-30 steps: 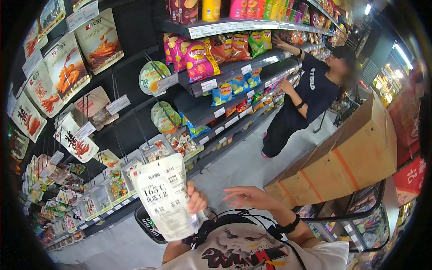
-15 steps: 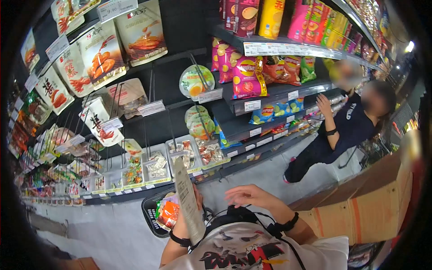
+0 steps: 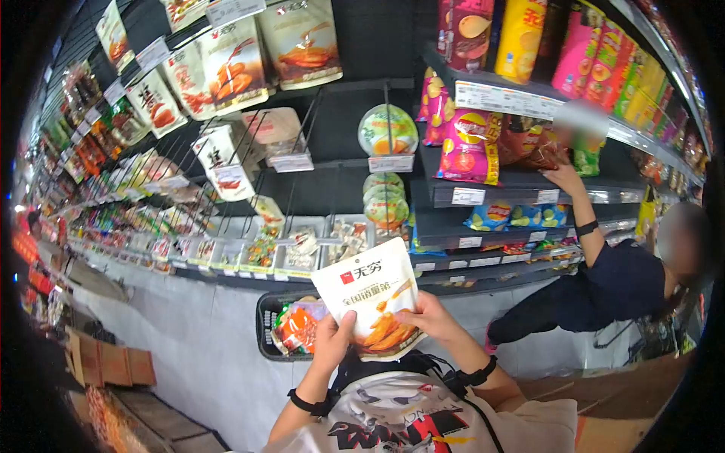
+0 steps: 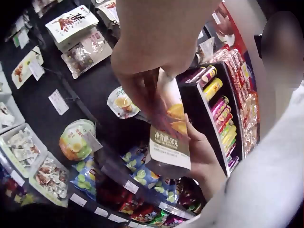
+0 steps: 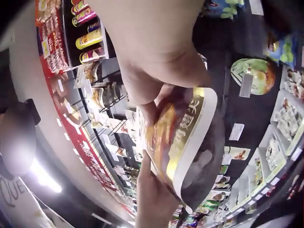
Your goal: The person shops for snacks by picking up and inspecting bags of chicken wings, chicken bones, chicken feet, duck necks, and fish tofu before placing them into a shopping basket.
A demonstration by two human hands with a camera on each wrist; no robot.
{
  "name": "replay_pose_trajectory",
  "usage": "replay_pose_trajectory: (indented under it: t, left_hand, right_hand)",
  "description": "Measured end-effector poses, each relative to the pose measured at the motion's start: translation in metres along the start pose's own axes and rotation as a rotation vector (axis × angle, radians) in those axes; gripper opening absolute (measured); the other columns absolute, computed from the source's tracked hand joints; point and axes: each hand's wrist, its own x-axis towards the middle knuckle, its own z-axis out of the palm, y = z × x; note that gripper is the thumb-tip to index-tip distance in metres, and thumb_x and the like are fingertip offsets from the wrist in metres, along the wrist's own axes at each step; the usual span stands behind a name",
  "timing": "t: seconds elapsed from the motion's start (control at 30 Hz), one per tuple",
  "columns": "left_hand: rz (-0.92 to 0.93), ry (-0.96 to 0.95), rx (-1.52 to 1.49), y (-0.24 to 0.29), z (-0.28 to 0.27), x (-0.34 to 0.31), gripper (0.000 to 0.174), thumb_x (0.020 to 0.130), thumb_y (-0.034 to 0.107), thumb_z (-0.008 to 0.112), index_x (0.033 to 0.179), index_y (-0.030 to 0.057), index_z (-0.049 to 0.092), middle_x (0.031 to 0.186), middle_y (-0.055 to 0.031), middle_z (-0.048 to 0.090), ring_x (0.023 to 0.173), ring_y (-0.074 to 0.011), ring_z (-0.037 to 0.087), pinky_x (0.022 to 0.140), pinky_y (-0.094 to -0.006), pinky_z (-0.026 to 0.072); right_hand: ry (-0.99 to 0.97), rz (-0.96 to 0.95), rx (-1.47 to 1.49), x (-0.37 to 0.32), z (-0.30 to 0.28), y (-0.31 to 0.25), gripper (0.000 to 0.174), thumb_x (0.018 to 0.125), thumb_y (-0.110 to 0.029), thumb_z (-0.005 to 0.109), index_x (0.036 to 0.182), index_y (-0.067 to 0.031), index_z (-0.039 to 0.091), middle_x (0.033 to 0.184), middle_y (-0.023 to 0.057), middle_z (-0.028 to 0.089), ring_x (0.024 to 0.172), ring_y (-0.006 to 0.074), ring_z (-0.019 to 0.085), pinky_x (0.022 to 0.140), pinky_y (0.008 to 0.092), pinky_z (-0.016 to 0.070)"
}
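A white snack pouch with a picture of cooked chicken stands upright before my chest in the head view, its printed front facing me. My left hand grips its lower left edge, thumb on the front. On the opposite edge my right hand pinches it, thumb likewise in front and fingers mostly hidden behind. In the left wrist view the pouch shows its bottom part between both hands. The right wrist view shows the pouch bulging, with its lower edge curved.
A black basket with colourful packages sits beyond my left hand. Shelves ahead carry hanging pouches, trays of small snacks and chip bags. To the right, another person reaches toward the chips. Cardboard boxes stand at lower left.
The pouch has turned from its text-covered back, through edge-on, to its picture side. My right hand, apart before, now holds it too. The view has swung left; the other person's arm reaches the chips.
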Motion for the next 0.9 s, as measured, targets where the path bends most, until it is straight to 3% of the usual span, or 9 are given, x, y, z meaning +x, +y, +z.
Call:
replay_pose_trajectory:
  t: [0.1,0.13,0.23,0.3,0.33,0.4,0.53,0.63,0.9]
  left_hand:
    - [-0.004,-0.012,-0.033,-0.014,-0.009,-0.015,0.038,0.106,0.028,0.051,0.126,-0.0020,0.063,0.107,-0.0066,0.072,0.099,-0.0146,0.065,0.082,-0.0305,0.0534]
    - [-0.025,-0.025,-0.078,-0.015,-0.014,-0.018,0.041,0.107,0.031,0.048,0.128,-0.0015,0.061,0.106,-0.0064,0.072,0.099,-0.0154,0.065,0.081,-0.0308,0.0537]
    - [-0.012,-0.137,-0.009,0.014,-0.024,-0.014,0.045,0.108,0.036,0.041,0.127,-0.0001,0.061,0.103,-0.0098,0.073,0.099,-0.0183,0.067,0.077,-0.0309,0.0546]
    - [-0.046,-0.112,0.017,0.016,-0.023,-0.007,0.038,0.106,0.032,0.049,0.123,0.0017,0.063,0.099,-0.0109,0.073,0.094,-0.0186,0.069,0.077,-0.0303,0.0542]
    - [-0.066,-0.102,0.055,0.017,-0.020,-0.005,0.036,0.105,0.031,0.051,0.122,0.0018,0.064,0.098,-0.0108,0.073,0.093,-0.0186,0.069,0.077,-0.0304,0.0543]
    - [-0.073,-0.094,0.113,0.010,-0.012,0.000,0.029,0.101,0.028,0.060,0.117,0.0044,0.067,0.096,-0.0109,0.074,0.085,-0.0210,0.072,0.075,-0.0325,0.0552]
    - [0.016,-0.365,0.802,0.042,0.020,0.008,0.025,0.099,0.023,0.061,0.115,0.0061,0.069,0.102,-0.0133,0.073,0.086,-0.0233,0.072,0.076,-0.0328,0.0554]
    - [0.298,-0.537,0.797,0.027,0.023,0.022,0.029,0.098,0.032,0.060,0.114,0.0099,0.070,0.100,-0.0148,0.073,0.084,-0.0337,0.071,0.073,-0.0417,0.0557]
    - [0.279,-0.594,0.808,0.018,-0.034,0.047,0.033,0.100,0.036,0.056,0.115,0.0101,0.069,0.101,-0.0151,0.073,0.087,-0.0348,0.070,0.078,-0.0445,0.0555]
  right_hand:
    - [-0.001,-0.017,-0.153,0.004,-0.015,0.008,0.043,0.092,-0.014,0.075,0.127,0.0032,0.056,0.115,0.0081,0.070,0.100,0.0108,0.065,0.087,0.0280,0.0538]
    - [-0.028,-0.051,-0.310,0.006,-0.021,0.004,0.046,0.090,-0.016,0.076,0.128,0.0029,0.057,0.109,0.0076,0.072,0.093,0.0144,0.068,0.082,0.0309,0.0556]
    - [-0.014,-0.198,0.526,-0.007,-0.019,-0.008,0.040,0.093,-0.021,0.071,0.127,-0.0046,0.058,0.097,0.0038,0.073,0.077,0.0179,0.070,0.071,0.0340,0.0557]
    - [-0.696,-0.399,1.010,-0.003,-0.026,-0.027,0.040,0.096,-0.039,0.063,0.122,-0.0098,0.057,0.092,0.0039,0.072,0.070,0.0202,0.069,0.062,0.0349,0.0531]
    - [-0.807,-0.482,0.968,0.001,-0.036,-0.028,0.044,0.098,-0.051,0.056,0.121,-0.0126,0.055,0.090,0.0038,0.073,0.068,0.0184,0.069,0.058,0.0322,0.0506]
    - [-0.804,-0.571,0.952,-0.007,-0.038,-0.022,0.047,0.098,-0.053,0.057,0.123,-0.0134,0.054,0.090,0.0029,0.073,0.068,0.0190,0.070,0.059,0.0323,0.0513]
    - [-0.868,-0.577,0.944,-0.006,-0.037,-0.019,0.050,0.097,-0.053,0.058,0.128,-0.0139,0.052,0.092,0.0028,0.073,0.070,0.0196,0.070,0.061,0.0317,0.0518]
    - [-0.825,-0.557,0.946,-0.006,-0.030,-0.016,0.051,0.097,-0.054,0.058,0.127,-0.0141,0.052,0.091,0.0027,0.073,0.070,0.0196,0.070,0.061,0.0318,0.0519]
    - [-0.672,-0.450,0.891,0.016,0.021,-0.022,0.045,0.096,-0.056,0.058,0.114,-0.0150,0.054,0.087,0.0008,0.070,0.065,0.0168,0.068,0.057,0.0287,0.0493]
